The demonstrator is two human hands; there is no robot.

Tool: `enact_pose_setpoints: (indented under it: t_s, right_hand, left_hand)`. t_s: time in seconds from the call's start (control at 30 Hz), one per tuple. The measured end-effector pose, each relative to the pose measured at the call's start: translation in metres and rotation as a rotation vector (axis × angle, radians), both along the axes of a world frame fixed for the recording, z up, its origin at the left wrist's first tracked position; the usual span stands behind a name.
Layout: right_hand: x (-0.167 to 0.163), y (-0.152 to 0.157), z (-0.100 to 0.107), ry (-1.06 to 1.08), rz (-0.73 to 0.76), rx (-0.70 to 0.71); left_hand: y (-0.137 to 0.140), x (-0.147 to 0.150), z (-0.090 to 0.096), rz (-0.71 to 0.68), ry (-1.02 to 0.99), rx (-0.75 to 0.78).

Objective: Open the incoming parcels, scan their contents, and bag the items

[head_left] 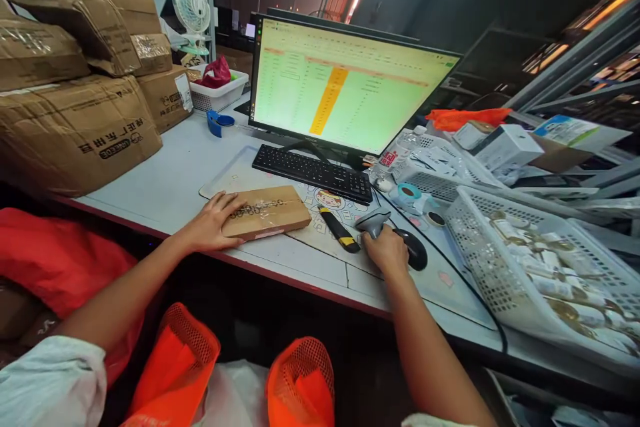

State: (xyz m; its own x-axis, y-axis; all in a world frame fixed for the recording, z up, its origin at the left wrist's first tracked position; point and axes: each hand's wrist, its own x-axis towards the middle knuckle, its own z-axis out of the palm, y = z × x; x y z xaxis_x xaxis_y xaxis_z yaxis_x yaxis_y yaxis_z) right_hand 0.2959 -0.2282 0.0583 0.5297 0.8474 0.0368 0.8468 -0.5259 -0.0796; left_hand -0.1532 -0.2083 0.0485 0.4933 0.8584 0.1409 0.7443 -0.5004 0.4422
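Note:
A small flat cardboard box lies on the desk mat, with printing and clear tape on top. My left hand grips its left end, the fingers over the top and the thumb along the near side. My right hand is closed around a grey barcode scanner, whose head points left towards the box. Between the box and the scanner lies a black and yellow utility knife. A black mouse sits just right of my right hand.
Behind the box stand a black keyboard and a monitor showing a spreadsheet. Large cartons are stacked at the left. A white plastic basket of small packed items stands at the right, by a black cable. A blue tape dispenser lies farther back.

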Motion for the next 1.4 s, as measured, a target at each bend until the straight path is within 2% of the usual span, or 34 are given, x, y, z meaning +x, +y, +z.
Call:
enact_pose_setpoints:
  t_s: [0.07, 0.17, 0.23, 0.3, 0.37, 0.43, 0.53, 0.6, 0.63, 0.77, 0.9, 1.17, 1.3, 1.4]
  right_hand:
    - [0.002, -0.001, 0.010, 0.006, -0.016, -0.008]
    - [0.004, -0.013, 0.040, 0.013, 0.061, 0.040]
    - [0.001, -0.031, 0.067, 0.060, 0.247, 0.115]
    - [-0.009, -0.053, 0.093, 0.137, 0.500, 0.198]
    - [-0.026, -0.074, 0.112, 0.215, 0.714, 0.239]
    - [-0.045, -0.089, 0.122, 0.281, 0.841, 0.231]
    - [-0.069, -0.097, 0.122, 0.351, 0.918, 0.214]
    - [-0.078, -0.095, 0.115, 0.381, 0.946, 0.193]
    - [-0.082, -0.092, 0.111, 0.391, 0.960, 0.169]
    - [-0.095, -0.079, 0.097, 0.387, 0.990, 0.072]
    - [-0.110, -0.068, 0.093, 0.417, 1.023, 0.050]
    - [-0.124, -0.057, 0.099, 0.447, 0.997, 0.043]
    - [-0.114, -0.050, 0.093, 0.441, 0.947, 0.060]
    - [-0.082, -0.032, 0.080, 0.366, 0.787, 0.152]
  left_hand:
    - [0.014, -0.005, 0.008, 0.030, -0.118, -0.079]
    - [0.052, -0.016, 0.028, 0.020, -0.309, -0.371]
    - [0.079, -0.021, 0.038, 0.039, -0.449, -0.582]
    - [0.100, -0.020, 0.039, 0.110, -0.648, -0.716]
    - [0.110, -0.012, 0.030, 0.198, -0.903, -0.715]
    - [0.109, -0.001, 0.016, 0.277, -1.140, -0.571]
    - [0.091, 0.012, -0.009, 0.281, -1.304, -0.207]
    - [0.076, 0.015, -0.024, 0.208, -1.241, -0.040]
    - [0.069, 0.015, -0.030, 0.186, -1.172, -0.005]
    - [0.056, 0.010, -0.041, 0.289, -0.956, -0.021]
    - [0.063, 0.003, -0.042, 0.283, -0.970, -0.020]
    - [0.067, 0.002, -0.044, 0.262, -0.978, -0.026]
    - [0.061, 0.002, -0.037, 0.250, -0.992, -0.060]
    - [0.054, -0.006, -0.032, 0.306, -1.039, -0.164]
